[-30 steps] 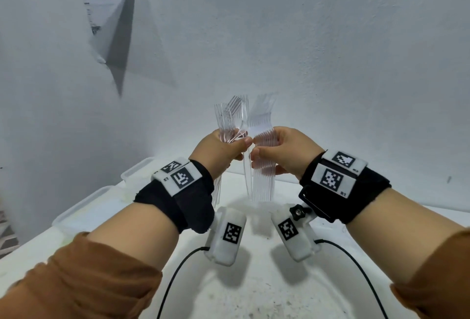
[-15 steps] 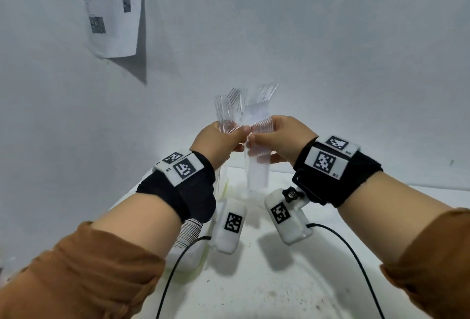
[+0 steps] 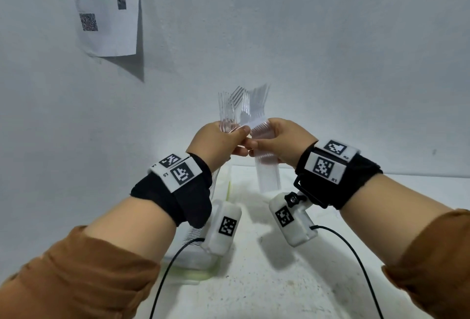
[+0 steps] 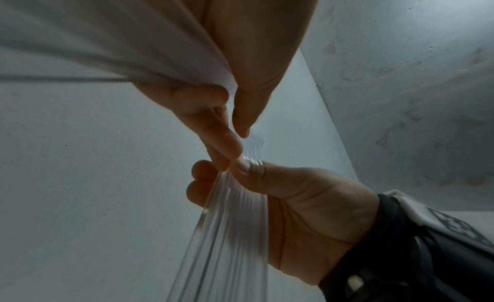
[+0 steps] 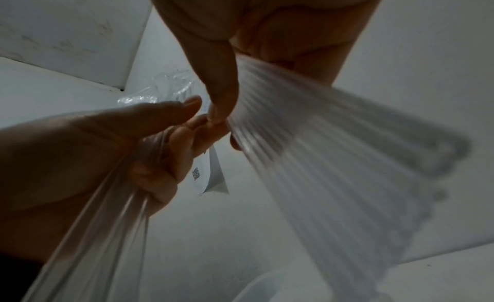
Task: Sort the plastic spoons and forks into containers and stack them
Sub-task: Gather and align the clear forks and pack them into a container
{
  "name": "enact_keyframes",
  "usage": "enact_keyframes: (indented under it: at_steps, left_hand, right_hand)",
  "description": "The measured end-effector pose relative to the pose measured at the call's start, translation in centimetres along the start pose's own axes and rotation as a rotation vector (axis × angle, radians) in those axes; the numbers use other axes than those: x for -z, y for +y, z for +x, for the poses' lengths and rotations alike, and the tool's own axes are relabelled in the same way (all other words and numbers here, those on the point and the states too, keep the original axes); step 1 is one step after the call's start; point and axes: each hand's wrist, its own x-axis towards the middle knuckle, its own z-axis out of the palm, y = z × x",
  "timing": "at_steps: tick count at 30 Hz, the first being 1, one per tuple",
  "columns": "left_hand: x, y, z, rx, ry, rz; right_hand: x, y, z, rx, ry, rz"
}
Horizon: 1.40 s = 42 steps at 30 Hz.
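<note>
Both hands are raised in front of the wall, fingertips nearly touching. My left hand (image 3: 237,140) grips a loose bunch of clear plastic forks (image 3: 227,110), tines up and splayed. My right hand (image 3: 269,135) grips a neat nested stack of clear forks (image 3: 267,173), tines up, handles hanging below the fist. In the left wrist view the left hand (image 4: 235,141) is at the top and the right hand (image 4: 221,173) holds its stack (image 4: 227,232) below. The right wrist view shows the right hand (image 5: 227,127) on the blurred stack (image 5: 334,169) and the left hand (image 5: 187,120) beside it.
A clear container with a pale green rim (image 3: 193,271) stands on the white table (image 3: 279,288) under my left wrist, with ridged nested cutlery (image 3: 193,234) in it. A printed sheet (image 3: 106,13) hangs on the wall close behind. Black cables trail from both wrist cameras.
The head view has swung right and up: the open containers at the left are gone from view and the green-rimmed container shows. Both hands stay together holding their forks.
</note>
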Motion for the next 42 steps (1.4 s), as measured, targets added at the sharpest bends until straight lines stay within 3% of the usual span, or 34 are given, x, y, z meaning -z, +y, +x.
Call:
enact_keyframes:
  at_steps: [11,18,23,29,42]
  left_hand:
    - [-0.4,0.7,-0.2,-0.067,-0.131,-0.017]
    - [-2.5,1.3,1.0,-0.057,-0.032,0.012]
    - [-4.2,1.6,1.6,-0.025,0.004,-0.095]
    - [-5.8,1.1,2.0,-0.019,0.048,-0.1]
    - [-7.7,0.8,2.6,-0.014,0.025,-0.198]
  right_hand:
    - [1.2,0.4,0.3,-0.021,-0.005,0.031]
    - [3.9,0.8,0.7,-0.057,0.004,0.036]
    - [5.9,1.6,0.5,-0.088,0.027,0.065]
    - [7.3,2.5,0.0,-0.015,-0.023,0.314]
    - [7.7,4.4,0.3,0.0,-0.062,0.447]
